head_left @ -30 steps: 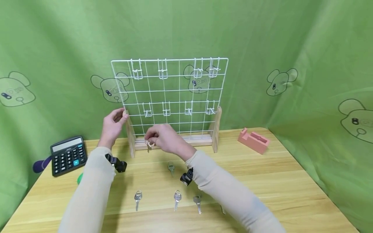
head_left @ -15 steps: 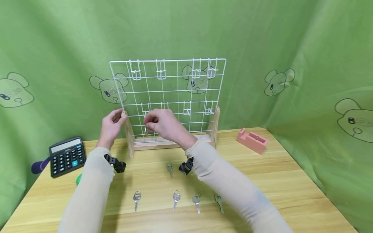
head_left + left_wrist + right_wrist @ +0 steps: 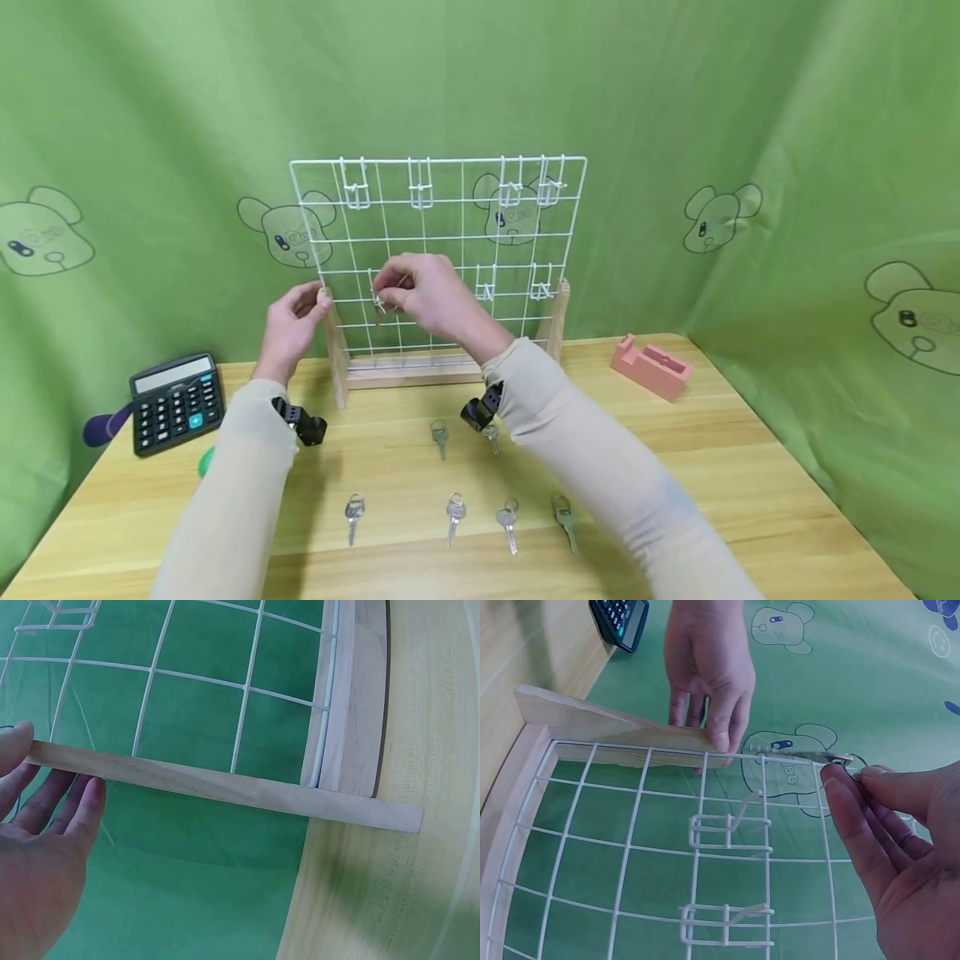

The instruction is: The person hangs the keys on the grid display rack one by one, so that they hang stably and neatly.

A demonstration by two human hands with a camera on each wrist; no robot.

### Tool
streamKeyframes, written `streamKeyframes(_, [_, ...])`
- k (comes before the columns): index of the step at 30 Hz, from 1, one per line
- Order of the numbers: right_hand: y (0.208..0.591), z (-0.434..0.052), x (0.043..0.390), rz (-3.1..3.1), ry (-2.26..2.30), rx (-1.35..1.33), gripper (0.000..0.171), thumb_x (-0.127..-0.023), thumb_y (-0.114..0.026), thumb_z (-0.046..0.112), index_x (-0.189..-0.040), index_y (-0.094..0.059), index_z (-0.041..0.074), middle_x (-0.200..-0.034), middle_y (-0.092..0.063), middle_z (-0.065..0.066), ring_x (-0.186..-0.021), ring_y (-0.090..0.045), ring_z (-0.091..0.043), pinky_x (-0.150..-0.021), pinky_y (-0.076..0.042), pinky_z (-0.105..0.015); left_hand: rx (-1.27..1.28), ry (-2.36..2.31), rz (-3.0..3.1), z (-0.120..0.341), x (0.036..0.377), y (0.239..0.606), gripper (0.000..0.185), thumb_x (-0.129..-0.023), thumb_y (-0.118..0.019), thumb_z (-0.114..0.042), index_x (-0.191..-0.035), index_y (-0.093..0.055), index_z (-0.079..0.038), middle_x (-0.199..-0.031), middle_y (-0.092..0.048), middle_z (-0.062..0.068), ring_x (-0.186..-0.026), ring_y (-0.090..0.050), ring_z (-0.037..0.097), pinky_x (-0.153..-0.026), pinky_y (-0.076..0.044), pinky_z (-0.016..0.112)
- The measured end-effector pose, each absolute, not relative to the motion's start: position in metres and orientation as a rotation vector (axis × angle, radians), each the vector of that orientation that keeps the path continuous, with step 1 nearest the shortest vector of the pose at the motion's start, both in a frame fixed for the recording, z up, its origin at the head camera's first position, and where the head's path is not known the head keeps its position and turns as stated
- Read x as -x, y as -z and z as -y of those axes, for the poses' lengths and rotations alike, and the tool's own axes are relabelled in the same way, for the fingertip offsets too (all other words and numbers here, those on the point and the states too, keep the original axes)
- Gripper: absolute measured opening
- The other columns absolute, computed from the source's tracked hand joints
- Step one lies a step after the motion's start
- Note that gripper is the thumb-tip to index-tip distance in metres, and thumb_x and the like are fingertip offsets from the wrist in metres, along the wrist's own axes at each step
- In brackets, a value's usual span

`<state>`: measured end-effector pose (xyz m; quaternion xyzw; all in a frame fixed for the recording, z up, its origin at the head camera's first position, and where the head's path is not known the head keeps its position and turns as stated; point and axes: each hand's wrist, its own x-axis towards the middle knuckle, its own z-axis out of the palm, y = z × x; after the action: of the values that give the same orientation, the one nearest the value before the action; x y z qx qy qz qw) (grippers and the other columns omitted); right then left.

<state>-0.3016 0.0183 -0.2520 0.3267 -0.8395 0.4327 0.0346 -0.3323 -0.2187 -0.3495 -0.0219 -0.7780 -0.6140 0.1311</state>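
A white wire grid rack [image 3: 465, 159] stands upright in a wooden base, with two rows of wire hooks. My left hand [image 3: 291, 327] grips the top of its left wooden post [image 3: 225, 785], thumb on one side and fingers on the other. In front of the lower left hooks is my right hand [image 3: 435, 293]. Thumb and forefinger pinch the ring [image 3: 861, 761] of a key [image 3: 799, 754], whose blade points away from the fingertips in the right wrist view. The two lower left hooks are partly hidden behind this hand in the head view; two lower right hooks [image 3: 485, 291] show beside it.
Several keys with rings lie on the wooden table, among them one key [image 3: 354, 518] at the front left and another [image 3: 564, 522] at the front right. A calculator [image 3: 177, 404] sits at left, a pink tape dispenser [image 3: 652, 367] at right. Green cloth hangs behind.
My right hand has risen with the key from near the rack's base to the level of the lower hooks. The left hand has kept its grip on the post.
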Motion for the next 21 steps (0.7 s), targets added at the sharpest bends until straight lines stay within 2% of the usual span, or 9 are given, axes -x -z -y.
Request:
streamKeyframes(7, [0.241,-0.013,0.303,2.539,-1.409,-0.998,0.011,-0.093,-0.063,-0.003,-0.102,-0.069,0.000,-0.091,-0.067,-0.008,-0.079,-0.066,-0.019,-0.070,-0.058,-0.021,0.073,1.780,2.239,0.218,0.331,0.350,0.048,-0.100,-0.059,-0.016,-0.144,-0.044,-0.002,-0.144,-0.047,0.018,-0.131,-0.045,0.028,-0.110,-0.038,0.033])
streamKeyframes(16, [0.227,-0.006,0.306,2.406,-1.503,-0.933,0.011,-0.091,-0.065,-0.005,-0.100,-0.069,0.000,-0.086,-0.068,-0.006,-0.077,-0.066,-0.016,-0.071,-0.060,-0.027,0.064,1.785,2.222,0.218,0.330,0.350,0.047,-0.099,-0.059,-0.013,-0.143,-0.046,-0.001,-0.143,-0.048,0.018,-0.130,-0.046,0.028,-0.109,-0.039,0.033])
streamKeyframes(21, [0.217,-0.004,0.308,2.334,-1.516,-0.931,0.010,-0.090,-0.066,-0.005,-0.099,-0.068,-0.001,-0.086,-0.068,-0.007,-0.075,-0.066,-0.016,-0.069,-0.059,-0.024,0.086,1.786,2.222,0.217,0.331,0.350,0.047,-0.099,-0.059,-0.012,-0.143,-0.045,0.000,-0.142,-0.049,0.018,-0.129,-0.047,0.028,-0.109,-0.039,0.034])
